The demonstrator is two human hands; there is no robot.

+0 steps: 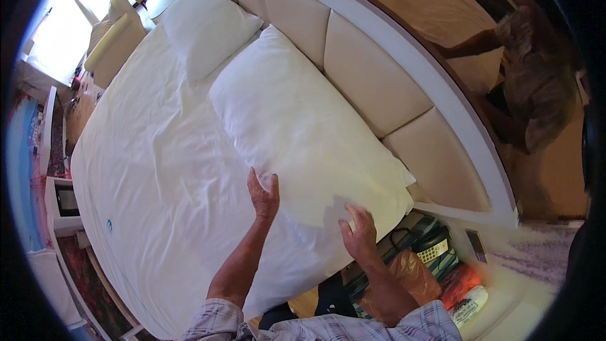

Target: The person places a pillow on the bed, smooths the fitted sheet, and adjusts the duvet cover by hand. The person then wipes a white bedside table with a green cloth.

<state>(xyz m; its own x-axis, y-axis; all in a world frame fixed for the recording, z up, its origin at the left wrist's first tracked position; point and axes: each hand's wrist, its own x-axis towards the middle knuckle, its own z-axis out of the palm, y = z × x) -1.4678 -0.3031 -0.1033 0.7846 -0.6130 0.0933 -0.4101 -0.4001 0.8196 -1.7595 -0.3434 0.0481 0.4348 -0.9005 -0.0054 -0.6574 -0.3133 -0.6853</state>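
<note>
A large white pillow (303, 126) lies on the white bed sheet (151, 151), leaning against the padded cream headboard (372, 76). My left hand (263, 194) rests flat on the pillow's near side edge, fingers apart. At the pillow's near corner, my right hand (358, 232) presses on the fabric with fingers spread. Neither hand holds anything. A second white pillow (205, 25) lies further up the bed by the headboard.
A bedside table (505, 290) to the right carries a telephone (432, 246), a small dark device (476, 245) and orange and red bags (442, 278). A cream armchair (117, 41) stands beyond the bed near a bright window (69, 12). A white unit (63, 205) stands left.
</note>
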